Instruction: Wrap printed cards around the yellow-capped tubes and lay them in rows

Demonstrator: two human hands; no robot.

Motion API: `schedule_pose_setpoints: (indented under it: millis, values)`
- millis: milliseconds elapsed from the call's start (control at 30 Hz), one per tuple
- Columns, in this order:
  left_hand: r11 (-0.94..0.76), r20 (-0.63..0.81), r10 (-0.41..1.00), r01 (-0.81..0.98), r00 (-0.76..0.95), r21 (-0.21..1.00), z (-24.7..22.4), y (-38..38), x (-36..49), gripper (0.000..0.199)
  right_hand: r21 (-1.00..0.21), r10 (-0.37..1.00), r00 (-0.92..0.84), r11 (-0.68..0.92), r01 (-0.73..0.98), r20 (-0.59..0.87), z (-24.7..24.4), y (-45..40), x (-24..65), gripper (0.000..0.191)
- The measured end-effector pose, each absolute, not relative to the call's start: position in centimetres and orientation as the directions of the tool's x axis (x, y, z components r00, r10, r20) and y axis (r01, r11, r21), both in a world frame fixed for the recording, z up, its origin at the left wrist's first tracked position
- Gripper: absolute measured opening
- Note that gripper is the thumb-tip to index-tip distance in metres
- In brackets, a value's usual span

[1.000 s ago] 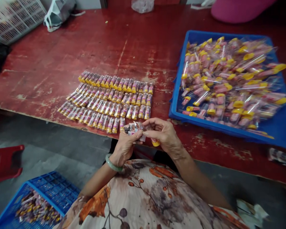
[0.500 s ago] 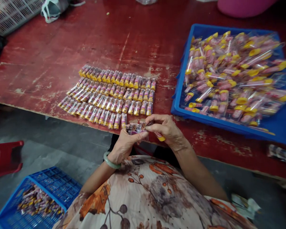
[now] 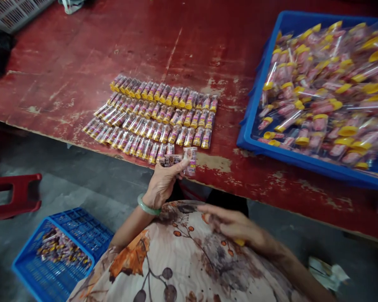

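My left hand [image 3: 164,178] is closed around several small clear packets [image 3: 190,161] with purple print, at the table's near edge. A green bangle [image 3: 148,205] circles that wrist. My right hand [image 3: 236,226], blurred by motion, is over my lap, apart from the left. Beneath its palm shows the yellow end of a tube [image 3: 240,242]; the rest is hidden by the hand. Just beyond my left hand, rows of small clear tubes [image 3: 151,130] with purple labels and yellow ends lie side by side on the red table [image 3: 138,50].
A blue tray [image 3: 252,140] heaped with pink, yellow-ended tubes [image 3: 321,121] stands at the right. On the floor at lower left is a blue basket [image 3: 28,274] holding more small packets, near a red stool [image 3: 15,195]. A white crate [image 3: 17,14] sits at far left.
My right hand has drawn away from the packets in my left hand, back over my lap. The view has shifted, so the tray appears farther right.
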State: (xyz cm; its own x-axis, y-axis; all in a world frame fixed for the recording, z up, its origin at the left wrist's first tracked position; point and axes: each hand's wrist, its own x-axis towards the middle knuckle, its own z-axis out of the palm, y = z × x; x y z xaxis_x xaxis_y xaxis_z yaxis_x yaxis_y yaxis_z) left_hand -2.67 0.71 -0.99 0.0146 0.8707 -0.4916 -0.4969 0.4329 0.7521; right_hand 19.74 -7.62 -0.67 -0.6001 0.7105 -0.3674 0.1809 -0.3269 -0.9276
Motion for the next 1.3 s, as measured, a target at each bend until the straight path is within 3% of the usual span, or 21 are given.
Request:
schedule_pose_setpoints:
  millis: [100,233,300,433,533,733,933,1300]
  values:
    - [0.42,-0.501,0.866,-0.531,-0.009,0.736,-0.9,0.8,-2.6,0.032,-0.945,0.705,-0.643,-0.127,0.302,-0.3,-0.5,-9.2,20.9,0.046]
    - [0.429,-0.534,0.846,-0.604,0.007,0.672,-0.5,0.8,-2.2,0.033,-0.984,0.917,-0.377,-0.068,0.167,-0.127,0.8,-7.7,20.1,0.04]
    - [0.43,-0.558,0.83,-0.644,0.006,0.632,-0.3,0.7,-1.8,0.033,-0.99,0.973,-0.227,0.065,0.123,0.035,1.2,-6.2,18.5,0.029]
    - [0.438,-0.606,0.796,-0.698,0.008,0.567,0.1,0.3,-1.1,0.032,-0.846,0.901,-0.088,0.429,0.316,0.424,1.0,-3.8,15.1,0.032]
    - [0.433,-0.614,0.789,-0.727,0.019,0.534,0.3,-0.1,-0.9,0.033,-0.736,0.83,-0.04,0.516,0.438,0.557,0.2,-3.1,13.8,0.041]
    - [0.464,-0.611,0.788,-0.728,0.077,0.505,0.0,-0.4,-0.8,0.032,-0.593,0.766,-0.069,0.548,0.59,0.639,-0.1,-3.2,13.7,0.041]
    - [0.48,-0.625,0.775,-0.734,0.097,0.481,-0.1,-0.2,-0.9,0.035,-0.574,0.746,-0.078,0.571,0.587,0.662,0.1,-3.2,13.5,0.038]
    - [0.37,-0.469,0.883,-0.612,-0.002,0.7,-0.5,-0.9,-1.1,0.031,-0.545,0.746,-0.1,0.563,0.621,0.658,0.3,-3.0,12.6,0.028]
